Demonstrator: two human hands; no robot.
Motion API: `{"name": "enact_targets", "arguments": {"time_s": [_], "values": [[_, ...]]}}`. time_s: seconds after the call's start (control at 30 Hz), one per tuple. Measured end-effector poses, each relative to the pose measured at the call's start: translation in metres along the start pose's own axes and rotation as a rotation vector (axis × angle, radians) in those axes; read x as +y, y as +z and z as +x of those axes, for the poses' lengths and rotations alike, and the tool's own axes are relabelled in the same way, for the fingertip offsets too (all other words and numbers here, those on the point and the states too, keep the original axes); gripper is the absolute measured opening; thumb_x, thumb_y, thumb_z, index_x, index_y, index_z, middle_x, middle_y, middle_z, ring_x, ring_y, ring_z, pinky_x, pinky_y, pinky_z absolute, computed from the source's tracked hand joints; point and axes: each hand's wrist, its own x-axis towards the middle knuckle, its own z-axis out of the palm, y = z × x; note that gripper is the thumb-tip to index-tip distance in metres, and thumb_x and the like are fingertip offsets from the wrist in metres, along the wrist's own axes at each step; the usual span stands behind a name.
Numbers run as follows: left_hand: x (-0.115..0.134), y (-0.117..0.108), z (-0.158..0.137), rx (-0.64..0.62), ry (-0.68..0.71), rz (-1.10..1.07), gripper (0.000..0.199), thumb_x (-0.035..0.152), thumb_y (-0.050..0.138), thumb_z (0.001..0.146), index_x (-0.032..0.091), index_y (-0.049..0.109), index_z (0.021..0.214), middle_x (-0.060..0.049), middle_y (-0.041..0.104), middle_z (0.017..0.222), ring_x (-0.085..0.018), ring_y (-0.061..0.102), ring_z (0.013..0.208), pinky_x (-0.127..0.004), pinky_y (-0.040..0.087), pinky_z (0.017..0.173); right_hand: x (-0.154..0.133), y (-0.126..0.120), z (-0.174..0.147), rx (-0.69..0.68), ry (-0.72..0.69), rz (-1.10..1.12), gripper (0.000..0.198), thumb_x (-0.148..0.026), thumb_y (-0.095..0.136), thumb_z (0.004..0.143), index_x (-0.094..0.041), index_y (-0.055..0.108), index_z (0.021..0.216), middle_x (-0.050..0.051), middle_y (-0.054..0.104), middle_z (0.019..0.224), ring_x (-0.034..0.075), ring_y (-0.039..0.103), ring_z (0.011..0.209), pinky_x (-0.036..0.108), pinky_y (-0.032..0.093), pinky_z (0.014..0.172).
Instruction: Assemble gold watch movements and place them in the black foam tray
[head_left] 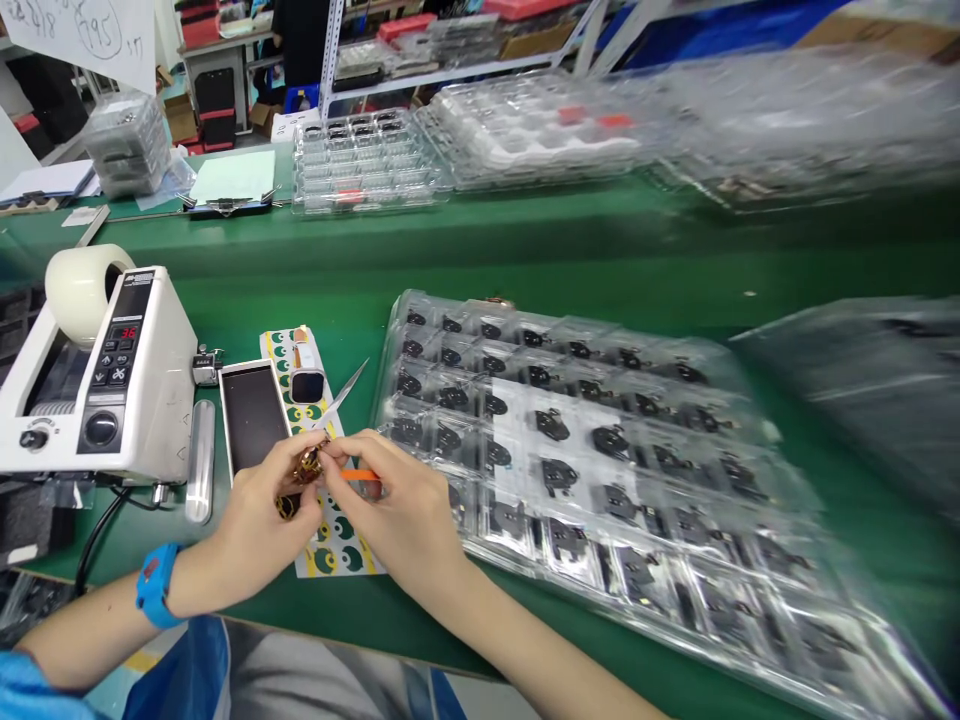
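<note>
My left hand (259,515) is closed around a small shiny gold-brown part (309,464) with dark, flexible-looking pieces, one of them (286,506) showing below the fingers. The fingertips of my right hand (405,500) pinch at the same part from the right. A thin orange strip (361,475) shows between my right thumb and index finger; I cannot tell whether it is held. Beyond the fingertips a pointed silver blade-like piece (346,390) sticks up to the right, its lower end hidden. Under the hands lies a sheet of green and yellow stickers (326,562).
A white tape dispenser (165,390) stands left, beside a dark rectangular tray (255,410). A watch-like device (307,386) rests on the sticker sheet. Right are clear trays (439,345) of black parts. More clear trays (367,165) and a clipboard (232,180) sit on the back ledge.
</note>
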Motion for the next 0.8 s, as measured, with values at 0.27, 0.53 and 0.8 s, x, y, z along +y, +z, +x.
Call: {"name": "enact_targets", "arguments": {"time_s": [0.27, 0.53, 0.8], "values": [[-0.001, -0.011, 0.011, 0.080, -0.091, -0.092, 0.044, 0.010, 0.058, 0.080, 0.020, 0.059, 0.122, -0.006, 0.071, 0.115, -0.021, 0.068, 0.104, -0.029, 0.055, 0.091, -0.007, -0.022, 0.011, -0.199, 0.071, 0.315, 0.017, -0.014, 0.052, 0.082, -0.020, 0.050, 0.066, -0.007, 0.046, 0.052, 0.007, 0.035, 0.042, 0.019, 0.031, 0.040], [0.013, -0.030, 0.028, 0.337, -0.159, -0.410, 0.047, 0.020, 0.074, 0.071, 0.014, 0.056, 0.115, -0.014, 0.067, 0.121, -0.026, 0.066, 0.110, -0.037, 0.055, 0.096, -0.006, 0.006, -0.008, -0.408, -0.354, -0.315, 0.016, -0.003, 0.050, 0.080, -0.016, 0.058, 0.076, 0.004, 0.062, 0.070, 0.017, 0.058, 0.062, 0.027, 0.041, 0.050], [0.015, -0.034, 0.028, 0.255, -0.261, -0.496, 0.062, 0.030, 0.084, 0.064, 0.012, 0.057, 0.117, -0.010, 0.075, 0.102, -0.025, 0.072, 0.098, -0.035, 0.057, 0.092, 0.081, -0.124, 0.069, -0.287, 0.149, -0.825, 0.026, -0.015, 0.045, 0.091, -0.016, 0.067, 0.105, 0.011, 0.066, 0.103, 0.023, 0.065, 0.090, 0.030, 0.047, 0.068]]}}
